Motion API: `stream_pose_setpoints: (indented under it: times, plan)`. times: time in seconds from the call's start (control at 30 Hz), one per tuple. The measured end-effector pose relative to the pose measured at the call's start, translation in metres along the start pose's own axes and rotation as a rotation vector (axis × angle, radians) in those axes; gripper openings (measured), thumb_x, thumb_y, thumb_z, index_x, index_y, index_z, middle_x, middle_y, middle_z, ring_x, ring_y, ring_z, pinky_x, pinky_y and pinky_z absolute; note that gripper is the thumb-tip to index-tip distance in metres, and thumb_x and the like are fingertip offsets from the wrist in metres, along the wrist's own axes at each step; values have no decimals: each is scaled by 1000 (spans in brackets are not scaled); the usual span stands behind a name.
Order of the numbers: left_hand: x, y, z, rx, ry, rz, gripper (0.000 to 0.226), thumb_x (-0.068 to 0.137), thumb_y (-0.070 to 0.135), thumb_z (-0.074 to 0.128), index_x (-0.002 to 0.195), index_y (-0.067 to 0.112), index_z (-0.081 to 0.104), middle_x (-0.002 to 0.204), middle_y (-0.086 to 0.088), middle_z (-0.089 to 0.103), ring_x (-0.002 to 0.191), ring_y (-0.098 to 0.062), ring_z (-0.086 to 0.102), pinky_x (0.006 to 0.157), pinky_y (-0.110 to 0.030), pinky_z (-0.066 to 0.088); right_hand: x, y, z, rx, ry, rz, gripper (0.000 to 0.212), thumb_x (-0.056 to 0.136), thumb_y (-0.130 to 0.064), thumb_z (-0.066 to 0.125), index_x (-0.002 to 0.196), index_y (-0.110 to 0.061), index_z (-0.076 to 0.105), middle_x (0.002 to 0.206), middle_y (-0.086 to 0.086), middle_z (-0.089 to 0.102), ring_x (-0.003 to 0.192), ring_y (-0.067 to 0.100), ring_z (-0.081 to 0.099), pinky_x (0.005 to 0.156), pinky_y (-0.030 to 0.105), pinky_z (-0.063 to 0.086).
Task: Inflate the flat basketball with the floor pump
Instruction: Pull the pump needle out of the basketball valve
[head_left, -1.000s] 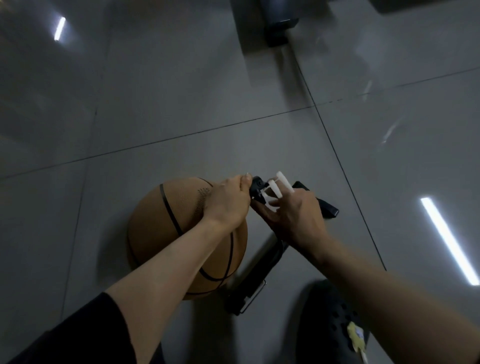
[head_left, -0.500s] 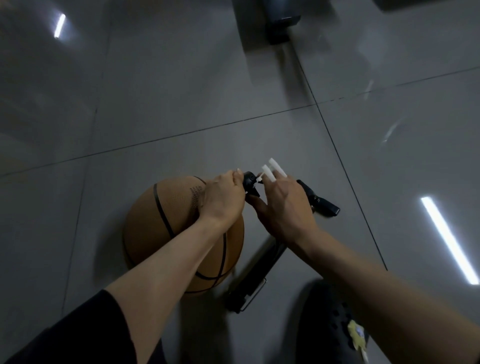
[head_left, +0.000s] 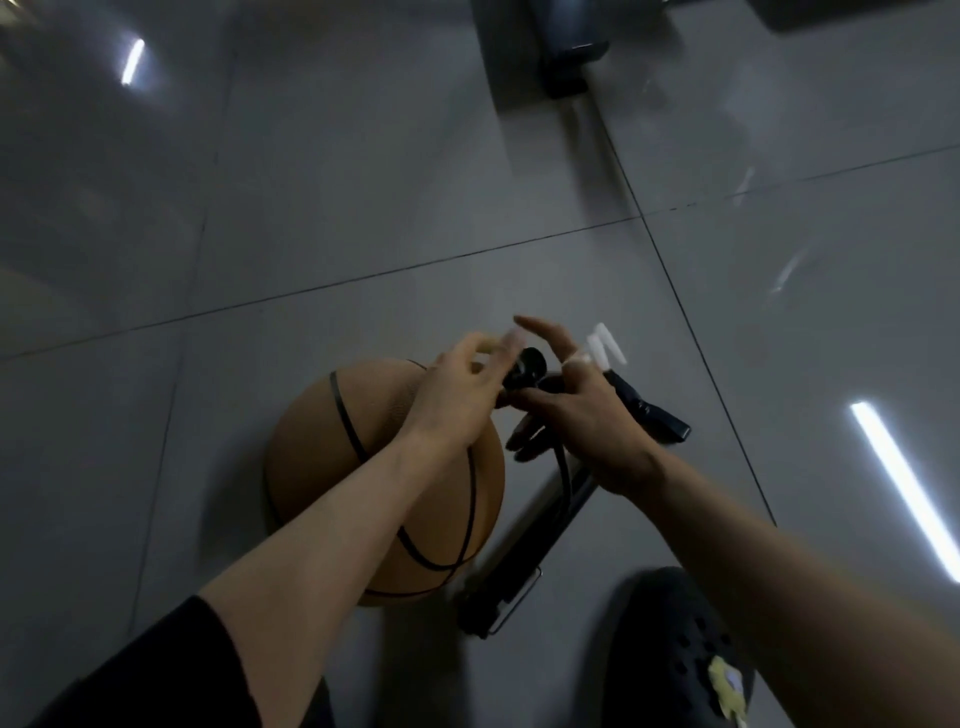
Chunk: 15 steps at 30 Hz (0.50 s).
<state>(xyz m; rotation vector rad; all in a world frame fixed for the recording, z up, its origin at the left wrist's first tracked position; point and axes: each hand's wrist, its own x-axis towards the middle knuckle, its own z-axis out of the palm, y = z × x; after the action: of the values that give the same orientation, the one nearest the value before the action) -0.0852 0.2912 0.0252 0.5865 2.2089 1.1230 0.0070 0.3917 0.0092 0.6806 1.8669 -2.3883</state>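
Two hands work a pump's hose head above an orange basketball (head_left: 384, 483).

Left hand (head_left: 460, 395) pinches the black hose head (head_left: 527, 366); right hand (head_left: 582, 415), fingers spread, touches it. Floor pump (head_left: 540, 525) lies just right of the ball.

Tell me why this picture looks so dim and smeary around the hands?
Head view: the room is dim, and the glossy floor mirrors ceiling strip lights as bright streaks. Motion blur smears the left hand, right hand and the pump hose head; the basketball stays fairly sharp. The wide lens bends the tile lines.
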Motion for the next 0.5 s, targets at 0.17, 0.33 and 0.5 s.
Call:
stream_pose_setpoints:
  times: [0.17,0.33,0.5]
  plan:
    - [5,-1,-10,-570,-33,-66,30,102,22,28,95,12,55,61,5,37,46,-4,25,40,-15,21,5,-1,-3,-180,9,6,49,88,-6,56,130,-31,47,128,8,48,95,18,61,67,32,54]
    - [1,0,-10,-715,-51,-119,30,102,10,26,122,6,48,80,-3,58,43,-3,35,37,-13,27,2,-4,-2,21,60,16,39,88,-49,40,102,-26,68,106,3,67,98,18,60,78,32,42]
    - [-2,-2,-11,-400,38,-6,25,101,23,32,94,9,51,58,-3,64,37,-9,43,40,-16,37,5,4,1,-80,43,-37,29,103,-19,35,90,-4,57,81,9,63,70,17,60,68,27,50]
